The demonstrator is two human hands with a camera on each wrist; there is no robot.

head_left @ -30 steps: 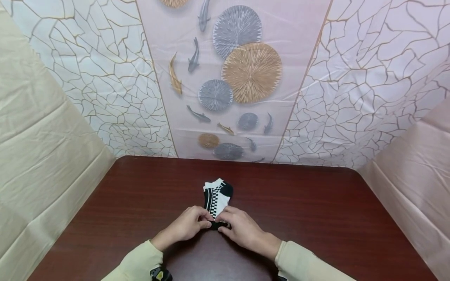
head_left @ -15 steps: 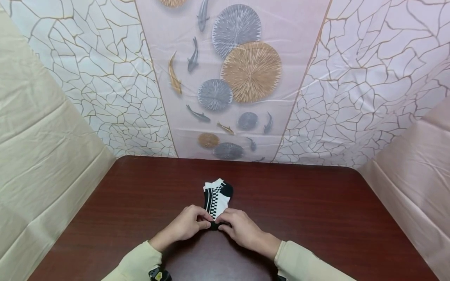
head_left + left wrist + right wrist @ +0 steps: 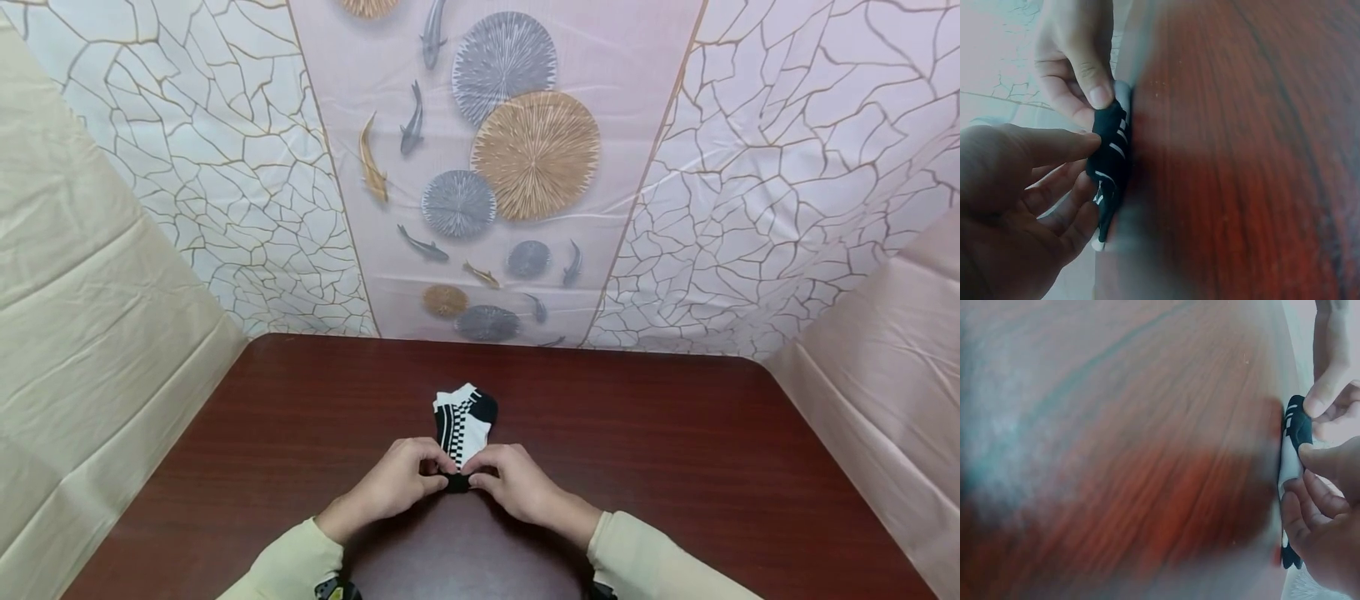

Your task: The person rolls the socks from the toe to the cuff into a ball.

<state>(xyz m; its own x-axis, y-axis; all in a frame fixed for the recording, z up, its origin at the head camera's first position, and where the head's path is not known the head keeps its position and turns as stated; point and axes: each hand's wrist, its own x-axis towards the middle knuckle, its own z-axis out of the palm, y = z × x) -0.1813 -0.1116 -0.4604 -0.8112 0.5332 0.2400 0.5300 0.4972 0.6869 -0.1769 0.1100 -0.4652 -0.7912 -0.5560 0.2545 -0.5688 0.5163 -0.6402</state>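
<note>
Left grip (image 3: 397, 483): you pinch the black-and-white checkered fabric sock (image 3: 463, 421) at its near end.
Right grip (image 3: 513, 485): you pinch the same end.
Surface (image 3: 675, 467): dark red wood, sock lying flat.

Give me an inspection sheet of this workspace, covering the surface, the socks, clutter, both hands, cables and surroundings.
Surface: dark red-brown wooden table, wood grain visible.
Job's things: black-and-white checkered socks lying flat near the table's middle, near end pinched by both hands.
Clutter: nothing seen.
Grippers: left hand pinches the socks' black near end with thumb and fingers; right hand pinches the same end from the other side.
Cables: nothing seen.
Surroundings: backdrop sheet printed with fish and round fans, cracked-pattern panels either side, plain cream sheeting at left and right; cream sleeves on both arms.
</note>
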